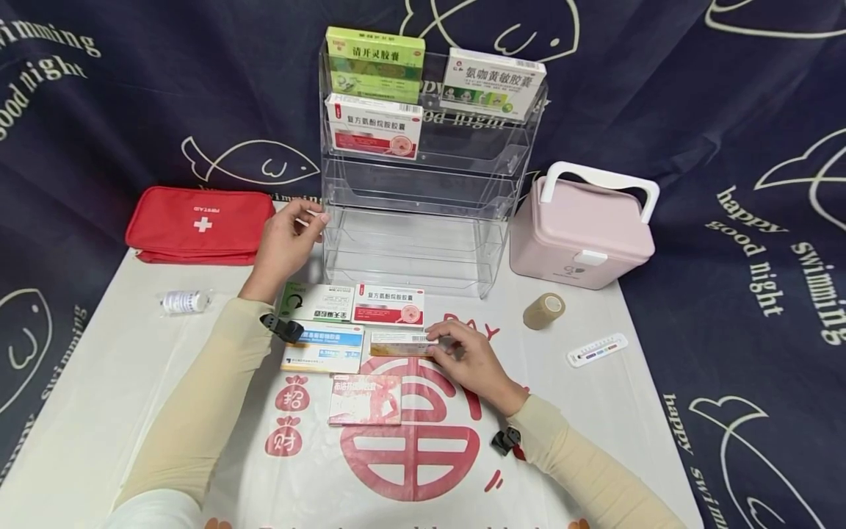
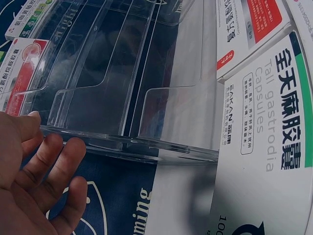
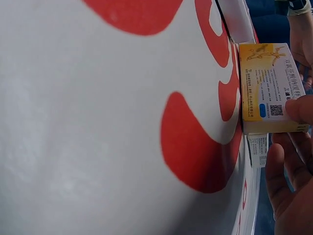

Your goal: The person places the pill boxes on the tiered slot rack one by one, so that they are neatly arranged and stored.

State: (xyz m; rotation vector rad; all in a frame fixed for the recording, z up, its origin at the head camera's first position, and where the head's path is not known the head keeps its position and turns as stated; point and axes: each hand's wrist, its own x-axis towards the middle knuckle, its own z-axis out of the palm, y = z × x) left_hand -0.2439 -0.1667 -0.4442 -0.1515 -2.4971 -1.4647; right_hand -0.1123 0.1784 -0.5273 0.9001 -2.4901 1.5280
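Note:
My left hand (image 1: 305,222) is raised beside the left edge of a clear acrylic tiered rack (image 1: 418,246). In the left wrist view its relaxed fingers (image 2: 55,159) lie at the rack's front lip (image 2: 127,143) and hold nothing. My right hand (image 1: 444,344) pinches a yellow medicine box (image 1: 399,343) on the white mat, thumb (image 3: 299,108) on its face and fingers (image 3: 279,169) along its end. Around it lie a green-and-white box (image 1: 316,302), a red-and-white box (image 1: 388,305), a blue-and-white box (image 1: 324,350) and a pink box (image 1: 366,400). The rack's upper tiers hold three boxes.
A red first-aid pouch (image 1: 198,224) lies at the left and a pink lidded case (image 1: 581,234) stands to the right of the rack. A tan bandage roll (image 1: 543,311), a white strip (image 1: 597,350) and a small bottle (image 1: 183,301) lie on the mat.

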